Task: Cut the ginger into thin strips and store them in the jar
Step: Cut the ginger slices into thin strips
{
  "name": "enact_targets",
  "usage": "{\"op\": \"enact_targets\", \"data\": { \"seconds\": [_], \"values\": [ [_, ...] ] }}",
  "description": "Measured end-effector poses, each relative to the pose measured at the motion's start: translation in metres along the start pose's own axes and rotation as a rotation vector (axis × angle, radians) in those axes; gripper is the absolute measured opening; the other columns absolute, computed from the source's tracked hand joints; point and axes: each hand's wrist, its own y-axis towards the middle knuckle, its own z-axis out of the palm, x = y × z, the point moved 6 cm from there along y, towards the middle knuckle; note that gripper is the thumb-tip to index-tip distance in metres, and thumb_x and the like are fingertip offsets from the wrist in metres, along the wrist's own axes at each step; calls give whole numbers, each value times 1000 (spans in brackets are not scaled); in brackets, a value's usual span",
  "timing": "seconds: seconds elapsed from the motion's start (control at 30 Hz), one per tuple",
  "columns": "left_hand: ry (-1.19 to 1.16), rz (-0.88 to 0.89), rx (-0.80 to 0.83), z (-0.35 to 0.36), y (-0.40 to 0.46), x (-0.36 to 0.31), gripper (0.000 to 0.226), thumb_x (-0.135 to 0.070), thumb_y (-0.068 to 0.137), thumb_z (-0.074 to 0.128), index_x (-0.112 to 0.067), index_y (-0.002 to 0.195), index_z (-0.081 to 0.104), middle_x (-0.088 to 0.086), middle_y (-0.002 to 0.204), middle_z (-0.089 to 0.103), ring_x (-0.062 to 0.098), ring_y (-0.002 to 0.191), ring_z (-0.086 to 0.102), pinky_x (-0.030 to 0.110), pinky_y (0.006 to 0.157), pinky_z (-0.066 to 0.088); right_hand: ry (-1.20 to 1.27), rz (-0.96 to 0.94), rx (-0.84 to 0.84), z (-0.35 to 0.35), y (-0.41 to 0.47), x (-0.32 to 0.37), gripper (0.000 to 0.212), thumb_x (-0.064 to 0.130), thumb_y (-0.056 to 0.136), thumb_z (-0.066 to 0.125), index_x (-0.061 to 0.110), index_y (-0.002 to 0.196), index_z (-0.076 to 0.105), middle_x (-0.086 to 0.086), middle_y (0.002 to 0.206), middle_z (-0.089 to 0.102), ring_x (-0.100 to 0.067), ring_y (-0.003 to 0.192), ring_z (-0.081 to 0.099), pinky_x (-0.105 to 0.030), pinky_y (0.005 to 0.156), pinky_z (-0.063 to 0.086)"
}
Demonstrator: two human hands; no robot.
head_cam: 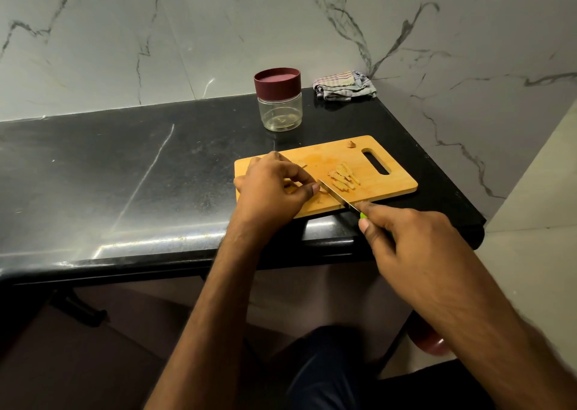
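While cutting went on, entries stood thus:
Ginger (321, 190): judged firm, fibrous, light, slippery when cut; best pinned near the blade.
Strips (343, 175): pale yellow, thin, heaped mid-board (387, 188).
Left hand (271, 188): fingers curled, pinning ginger.
Right hand (402, 238): gripped knife (338, 199).
Jar (278, 100): lidded, behind board on tabletop (125, 175).
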Motion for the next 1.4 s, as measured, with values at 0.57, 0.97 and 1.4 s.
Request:
{"op": "enact_targets", "data": {
  "seconds": [0.57, 0.97, 1.4],
  "values": [
    [-85, 40, 27, 8, 6, 8, 11, -44, 77, 82, -51, 76, 73, -20, 92, 64, 16, 107, 57, 56, 99, 42, 39, -29, -47, 1, -2, -1, 40, 41, 98, 40, 35, 136, 50, 18, 74, 47, 0, 64, 46, -8, 54, 27],
    [-116, 12, 40, 10, 9, 12, 15, -47, 75, 81, -56, 82, 71, -35, 91, 62, 15, 104, 59, 57, 97, 46, 33, -20, -7, -2, -5, -2, 39, 43, 98, 39, 37, 135, 50, 8, 95, 63, -4, 79, 51, -17, 63, 39],
    [-113, -4, 47, 11, 12, 14, 17, -44, 75, 83, -55, 82, 72, -22, 90, 66, 16, 106, 59, 55, 98, 46, -70, -34, 11, -7, 1, -3, 34, 40, 97, 40, 38, 126, 56, 15, 69, 48, -1, 61, 45, -15, 50, 27]
  ]
}}
